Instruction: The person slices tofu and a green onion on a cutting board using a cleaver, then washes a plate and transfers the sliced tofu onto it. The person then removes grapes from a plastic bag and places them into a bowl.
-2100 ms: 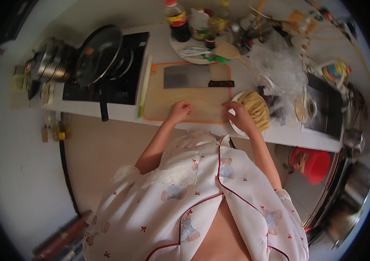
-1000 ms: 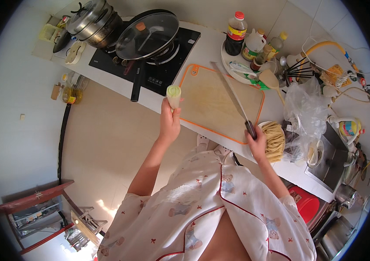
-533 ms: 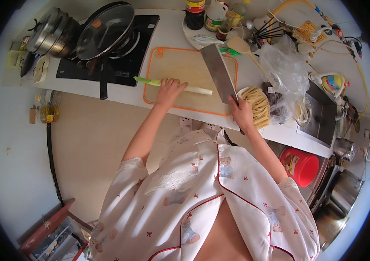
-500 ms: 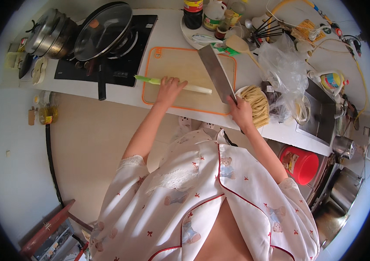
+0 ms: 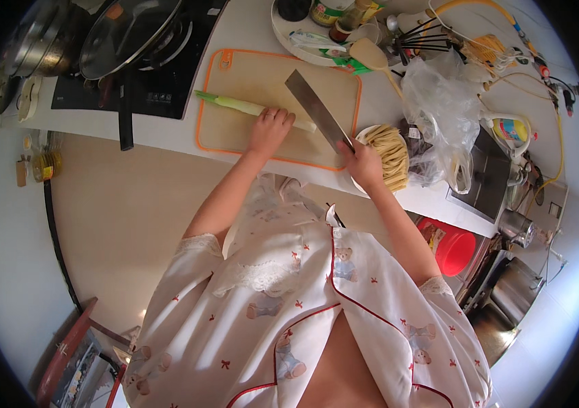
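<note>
A long pale-green leek lies across an orange-rimmed cutting board on the counter. My left hand presses down on the leek's right part, fingers curled over it. My right hand grips the handle of a broad cleaver, whose blade is raised above the board just right of my left hand, near the leek's white end.
A bowl of pale noodles sits right beside my right hand. A lidded pan stands on the black cooktop at left. A round tray of bottles, a wooden spatula, a plastic bag and a red bucket are nearby.
My left hand picked up the leek from the left, laid it across the board and now holds it down. My right hand took the cleaver and raised it over the leek.
</note>
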### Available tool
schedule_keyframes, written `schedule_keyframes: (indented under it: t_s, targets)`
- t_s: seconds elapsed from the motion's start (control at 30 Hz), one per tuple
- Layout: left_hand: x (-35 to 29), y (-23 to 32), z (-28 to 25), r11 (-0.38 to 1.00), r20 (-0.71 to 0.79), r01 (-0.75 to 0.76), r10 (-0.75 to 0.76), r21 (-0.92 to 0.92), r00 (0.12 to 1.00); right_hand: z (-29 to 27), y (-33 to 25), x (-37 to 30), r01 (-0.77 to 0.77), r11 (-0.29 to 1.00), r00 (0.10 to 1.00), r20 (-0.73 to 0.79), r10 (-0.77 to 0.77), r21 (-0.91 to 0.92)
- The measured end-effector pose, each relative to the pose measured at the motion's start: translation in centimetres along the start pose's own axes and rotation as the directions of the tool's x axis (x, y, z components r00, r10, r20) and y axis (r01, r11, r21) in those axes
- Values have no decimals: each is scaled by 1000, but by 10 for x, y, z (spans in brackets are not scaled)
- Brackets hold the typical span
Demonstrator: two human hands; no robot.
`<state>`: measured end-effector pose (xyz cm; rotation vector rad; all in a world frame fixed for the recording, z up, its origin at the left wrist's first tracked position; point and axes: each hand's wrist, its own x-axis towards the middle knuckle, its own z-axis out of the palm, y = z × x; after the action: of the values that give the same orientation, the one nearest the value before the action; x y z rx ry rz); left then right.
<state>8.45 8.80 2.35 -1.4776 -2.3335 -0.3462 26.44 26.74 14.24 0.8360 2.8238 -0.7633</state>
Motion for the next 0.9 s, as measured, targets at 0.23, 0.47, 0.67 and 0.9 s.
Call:
schedule_keyframes:
  t_s: [0.23,0.47,0.67,0.9]
  targets:
    - [-12,-21,-3,996,23,-77,78,-43,997,-5,-8,5,82,996,993,80,-81,-15]
    - [-10,-23,-3,995,17,-92,93,-48,996,3,-9,1,108,993,992,75,-104,-45]
    - [-9,-18,-7,997,39,-68,69,-36,997,-13,-5,-30,117,979,989,105,-100,-166]
    - [-10,-19,-9,996,21,-83,84,-39,996,13,-17,-14,149,954,985,118,-122,-261]
